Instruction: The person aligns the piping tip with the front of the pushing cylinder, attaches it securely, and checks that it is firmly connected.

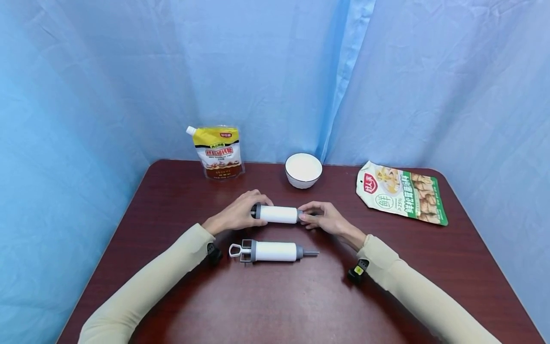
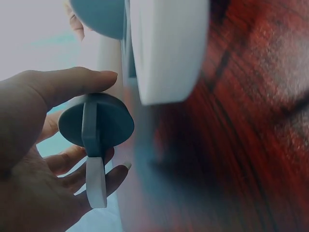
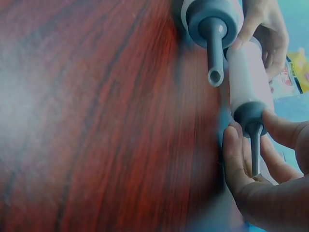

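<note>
A white syringe with grey end caps (image 1: 278, 214) lies sideways between both hands, parallel to the table's back edge. At its handle end, my left hand (image 1: 241, 210) grips the grey cap with thumb and curled fingers. My right hand (image 1: 325, 218) pinches the opposite cap, its fingers spread around the thin grey nozzle (image 3: 255, 154) in the right wrist view. Nearer to me lies a second, matching syringe (image 1: 276, 251) on the table. Its white loop handle (image 1: 235, 250) points left and its nozzle (image 1: 311, 252) right.
Behind the left hand stands a yellow and brown spouted pouch (image 1: 220, 154). A white bowl with a dark rim (image 1: 302, 175) sits at the back middle of the dark red table (image 1: 296, 306). On the right lies a green and white food packet (image 1: 399, 193). Blue curtains (image 1: 266, 71) surround the table.
</note>
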